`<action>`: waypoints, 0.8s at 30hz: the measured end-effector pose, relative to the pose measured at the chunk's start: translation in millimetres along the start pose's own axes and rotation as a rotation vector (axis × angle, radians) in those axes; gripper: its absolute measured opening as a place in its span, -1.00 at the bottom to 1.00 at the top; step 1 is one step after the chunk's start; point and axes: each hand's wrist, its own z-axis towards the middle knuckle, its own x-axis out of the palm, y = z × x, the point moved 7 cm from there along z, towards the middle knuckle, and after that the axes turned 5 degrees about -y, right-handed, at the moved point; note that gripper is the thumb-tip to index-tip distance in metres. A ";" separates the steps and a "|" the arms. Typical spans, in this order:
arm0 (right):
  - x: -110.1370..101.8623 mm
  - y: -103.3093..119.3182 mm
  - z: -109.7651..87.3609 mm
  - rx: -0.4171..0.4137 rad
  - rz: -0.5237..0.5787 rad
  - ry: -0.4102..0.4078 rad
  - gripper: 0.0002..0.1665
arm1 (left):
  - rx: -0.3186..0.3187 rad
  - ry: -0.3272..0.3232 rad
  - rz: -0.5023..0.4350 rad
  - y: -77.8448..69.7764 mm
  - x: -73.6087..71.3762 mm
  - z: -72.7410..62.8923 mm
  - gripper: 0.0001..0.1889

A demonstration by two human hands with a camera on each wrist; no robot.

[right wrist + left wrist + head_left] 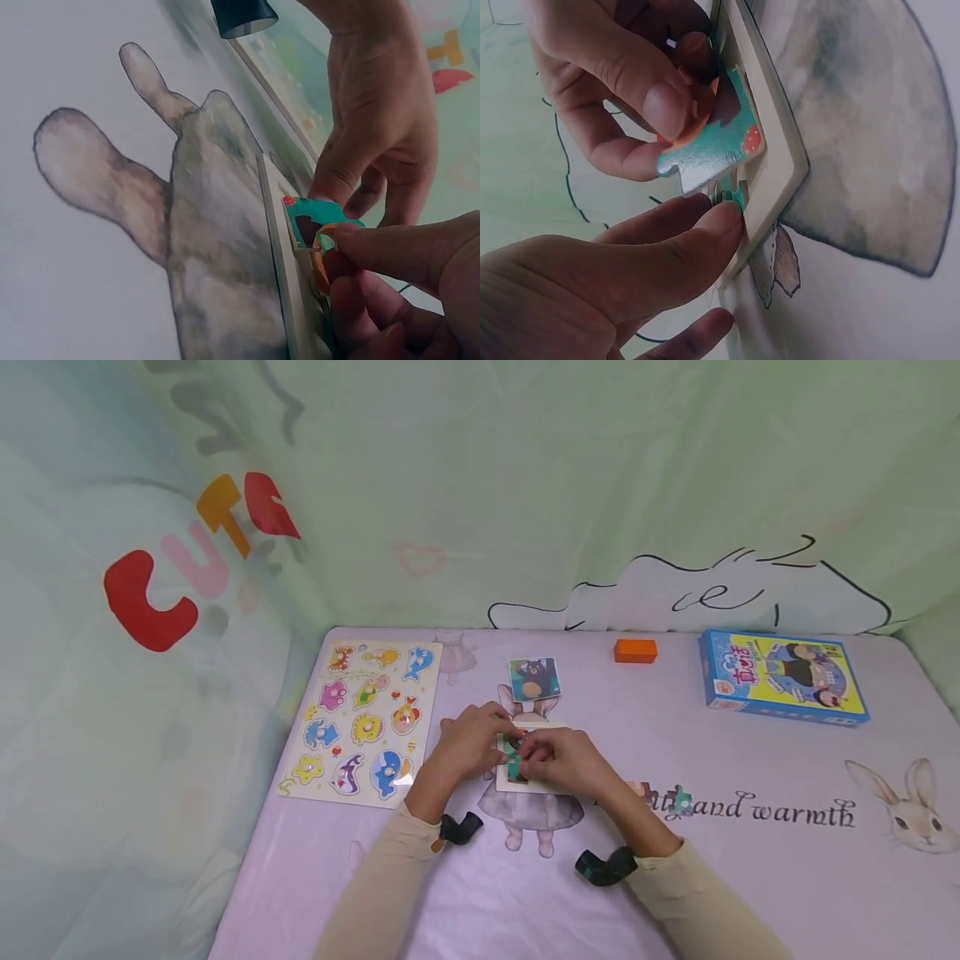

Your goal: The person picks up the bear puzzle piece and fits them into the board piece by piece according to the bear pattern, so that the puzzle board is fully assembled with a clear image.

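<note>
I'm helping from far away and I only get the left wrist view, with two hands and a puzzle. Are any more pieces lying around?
Observer: Yes, the head view shows loose pieces on the table to the right of the right hand.
Operator: Ooh! Is there a picture card anywhere?
Observer: There is: a card with a dark animal on it lies beyond the puzzle tray.
Operator: And what's over on the left side?
Observer: A flat animal board lies to the left of the left hand.
</note>
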 end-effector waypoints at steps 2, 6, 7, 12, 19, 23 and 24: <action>1.5 1.6 0.9 -0.002 -0.007 -0.010 -0.90 | -0.001 0.000 0.000 -0.6 -0.6 -0.2 -0.57; 3.4 2.8 2.0 0.016 -0.027 -0.027 -0.90 | -0.007 -0.001 -0.002 -0.7 -1.2 -0.4 -0.56; 3.8 2.8 2.3 0.024 -0.033 -0.029 -0.90 | -0.009 -0.001 -0.003 -0.7 -1.3 -0.2 -0.56; 5.1 4.0 3.3 0.059 -0.080 -0.031 -0.91 | -0.003 -0.008 -0.003 -1.1 -1.8 -0.4 -0.56; 5.6 5.6 5.8 0.050 -0.150 -0.061 -0.85 | -0.003 -0.007 -0.001 -1.3 -2.0 -0.8 -0.56; 3.8 1.2 7.7 0.072 -0.173 -0.074 -0.83 | -0.007 -0.001 0.000 -1.2 -2.1 -1.2 -0.56; 2.8 -0.9 8.2 0.085 -0.176 -0.079 -0.83 | -0.007 -0.001 0.000 -1.0 -2.3 -1.2 -0.56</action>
